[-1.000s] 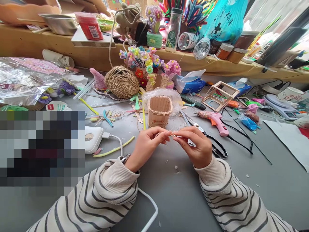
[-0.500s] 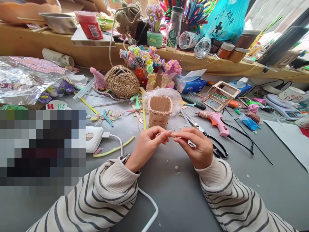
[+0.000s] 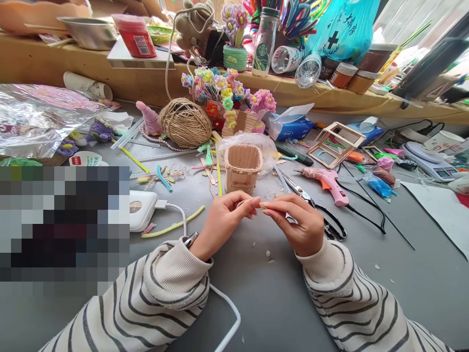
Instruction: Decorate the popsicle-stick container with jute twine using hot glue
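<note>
My left hand [image 3: 229,217] and my right hand [image 3: 298,220] meet fingertip to fingertip over the grey table. Both are closed in a pinch on a short piece of tan twine [image 3: 263,206], mostly hidden by the fingers. Just beyond them stands a small wooden-stick basket [image 3: 240,180], upright, with a braided twine rim. A ball of twine [image 3: 185,122] lies farther back on the left. Black-handled scissors [image 3: 309,200] rest beside my right hand, partly behind it. A pink glue gun [image 3: 331,186] lies to the right of them.
At left, a white power bank [image 3: 141,210] has a white cable running under my left sleeve. A yellow pipe cleaner [image 3: 176,227] lies near it. Behind are fuzzy-wire flowers [image 3: 220,85], a wooden frame [image 3: 335,142] and a tissue pack [image 3: 289,124]. A white scale [image 3: 430,161] stands far right.
</note>
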The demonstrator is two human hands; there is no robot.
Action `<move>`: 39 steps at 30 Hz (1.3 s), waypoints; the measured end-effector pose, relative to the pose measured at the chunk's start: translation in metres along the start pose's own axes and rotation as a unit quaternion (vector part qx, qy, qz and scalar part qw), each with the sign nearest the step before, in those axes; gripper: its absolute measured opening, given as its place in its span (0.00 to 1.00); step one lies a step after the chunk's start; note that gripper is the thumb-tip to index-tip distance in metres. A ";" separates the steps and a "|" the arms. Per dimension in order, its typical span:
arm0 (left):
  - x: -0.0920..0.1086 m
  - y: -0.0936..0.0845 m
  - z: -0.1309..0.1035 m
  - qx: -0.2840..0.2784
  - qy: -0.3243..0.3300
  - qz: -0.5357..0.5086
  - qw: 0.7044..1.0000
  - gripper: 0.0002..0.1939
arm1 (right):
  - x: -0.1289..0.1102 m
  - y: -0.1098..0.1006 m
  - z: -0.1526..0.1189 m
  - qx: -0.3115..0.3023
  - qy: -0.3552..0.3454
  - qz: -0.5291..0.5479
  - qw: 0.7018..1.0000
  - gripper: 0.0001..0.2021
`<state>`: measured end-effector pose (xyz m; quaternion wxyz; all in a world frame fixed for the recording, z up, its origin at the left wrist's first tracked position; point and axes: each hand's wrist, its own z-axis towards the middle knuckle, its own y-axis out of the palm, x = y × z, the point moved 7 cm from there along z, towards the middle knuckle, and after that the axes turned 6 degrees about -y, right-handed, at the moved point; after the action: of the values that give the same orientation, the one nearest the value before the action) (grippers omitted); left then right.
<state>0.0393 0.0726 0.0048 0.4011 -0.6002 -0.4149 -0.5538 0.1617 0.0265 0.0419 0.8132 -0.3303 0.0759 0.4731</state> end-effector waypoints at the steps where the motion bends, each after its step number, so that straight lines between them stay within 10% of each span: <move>1: 0.000 0.000 0.000 0.000 0.000 0.001 1.000 0.13 | 0.000 0.000 0.000 0.001 -0.002 -0.001 1.000 0.08; 39: -0.001 0.000 0.000 -0.006 0.008 0.003 1.000 0.12 | 0.001 0.000 -0.001 0.004 0.007 0.009 1.000 0.10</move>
<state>0.0391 0.0724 0.0042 0.4019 -0.5996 -0.4067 -0.5600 0.1625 0.0264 0.0405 0.8098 -0.3294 0.0864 0.4778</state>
